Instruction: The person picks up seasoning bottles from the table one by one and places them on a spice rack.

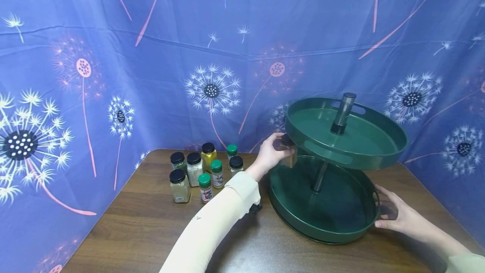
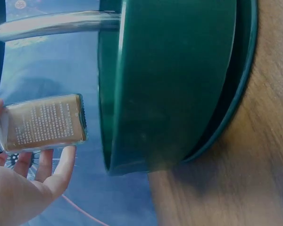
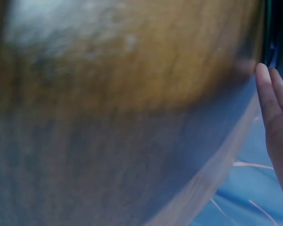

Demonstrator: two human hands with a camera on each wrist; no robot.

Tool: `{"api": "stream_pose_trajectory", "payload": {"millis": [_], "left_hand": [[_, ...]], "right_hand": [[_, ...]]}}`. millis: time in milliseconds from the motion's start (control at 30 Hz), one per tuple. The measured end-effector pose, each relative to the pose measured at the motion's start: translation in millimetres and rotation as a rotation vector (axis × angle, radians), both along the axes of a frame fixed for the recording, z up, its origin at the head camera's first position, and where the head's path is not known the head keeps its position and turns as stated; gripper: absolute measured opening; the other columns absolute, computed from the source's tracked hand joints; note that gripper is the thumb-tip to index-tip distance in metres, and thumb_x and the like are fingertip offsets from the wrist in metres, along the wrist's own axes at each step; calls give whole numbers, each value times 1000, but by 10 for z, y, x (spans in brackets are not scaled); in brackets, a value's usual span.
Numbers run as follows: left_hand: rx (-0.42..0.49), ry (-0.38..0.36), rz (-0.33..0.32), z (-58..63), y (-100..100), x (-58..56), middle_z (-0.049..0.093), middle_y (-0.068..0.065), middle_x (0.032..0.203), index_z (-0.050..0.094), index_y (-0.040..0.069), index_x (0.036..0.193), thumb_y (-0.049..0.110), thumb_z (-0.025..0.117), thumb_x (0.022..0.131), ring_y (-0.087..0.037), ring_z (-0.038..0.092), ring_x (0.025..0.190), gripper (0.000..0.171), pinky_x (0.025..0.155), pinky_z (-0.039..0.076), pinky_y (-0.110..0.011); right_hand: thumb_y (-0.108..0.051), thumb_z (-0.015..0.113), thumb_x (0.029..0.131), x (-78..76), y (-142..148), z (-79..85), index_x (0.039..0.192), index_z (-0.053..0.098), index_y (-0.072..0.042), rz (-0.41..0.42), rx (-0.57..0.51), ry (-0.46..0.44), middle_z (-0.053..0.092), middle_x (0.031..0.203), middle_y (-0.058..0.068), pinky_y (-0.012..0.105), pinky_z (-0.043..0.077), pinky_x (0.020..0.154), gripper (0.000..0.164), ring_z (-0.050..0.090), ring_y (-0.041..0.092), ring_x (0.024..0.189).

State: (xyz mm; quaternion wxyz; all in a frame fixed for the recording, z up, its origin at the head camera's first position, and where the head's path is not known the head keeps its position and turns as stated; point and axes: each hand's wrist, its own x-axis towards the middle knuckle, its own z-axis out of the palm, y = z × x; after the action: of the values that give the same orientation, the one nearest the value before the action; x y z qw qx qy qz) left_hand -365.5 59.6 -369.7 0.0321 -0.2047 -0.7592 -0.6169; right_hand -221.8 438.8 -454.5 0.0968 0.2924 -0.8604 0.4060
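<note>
While the left hand (image 1: 270,151) grips a brown spice jar (image 1: 289,155) at the lower tray's left rim, the right hand (image 1: 398,216) rests straight fingers (image 1: 380,223) against the green two-tier turntable (image 1: 341,205) on the bench (image 1: 144,231), with eight jars (image 1: 204,169) grouped far left.

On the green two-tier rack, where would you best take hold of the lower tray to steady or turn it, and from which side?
Probably at the lower tray's rim handle on its right edge, coming in from the right at table level. The rim is raised with a cut-out there, the upper tray overhangs the top, and the right hand already rests its fingers at that spot.
</note>
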Motion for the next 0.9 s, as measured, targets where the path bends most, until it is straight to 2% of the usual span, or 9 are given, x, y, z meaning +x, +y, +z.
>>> {"api": "stream_pose_trajectory", "payload": {"millis": [233,467,700,900], "left_hand": [[-45,-11,0,-76,37,-45,60,0,120,53,22,129,18,78,77,-14,66,97,57,77,53,-29],[-94,8,12,-144,56,-85,61,-1,122,55,20,127,19,79,76,-13,67,95,57,77,52,-28],[-107,28,4,-226,78,-146,64,-5,117,56,15,126,14,80,75,-13,67,88,57,71,52,-23],[-110,13,-13,-280,101,-181,63,-5,115,55,15,127,13,79,76,-14,67,92,57,72,52,-24]], "right_hand": [[15,74,67,18,-5,-44,145,14,9,-39,12,8,30,138,-23,19,52,70,99,46,-14,111],[18,73,65,23,-11,-55,145,14,11,-20,-15,22,33,138,-19,16,51,73,100,47,-13,112],[14,74,68,30,-5,-48,146,14,8,-44,8,2,32,138,-19,16,50,74,99,46,-13,112],[14,74,68,40,-11,-51,146,13,7,-48,14,-4,32,137,-20,17,51,73,99,47,-13,111]]}}
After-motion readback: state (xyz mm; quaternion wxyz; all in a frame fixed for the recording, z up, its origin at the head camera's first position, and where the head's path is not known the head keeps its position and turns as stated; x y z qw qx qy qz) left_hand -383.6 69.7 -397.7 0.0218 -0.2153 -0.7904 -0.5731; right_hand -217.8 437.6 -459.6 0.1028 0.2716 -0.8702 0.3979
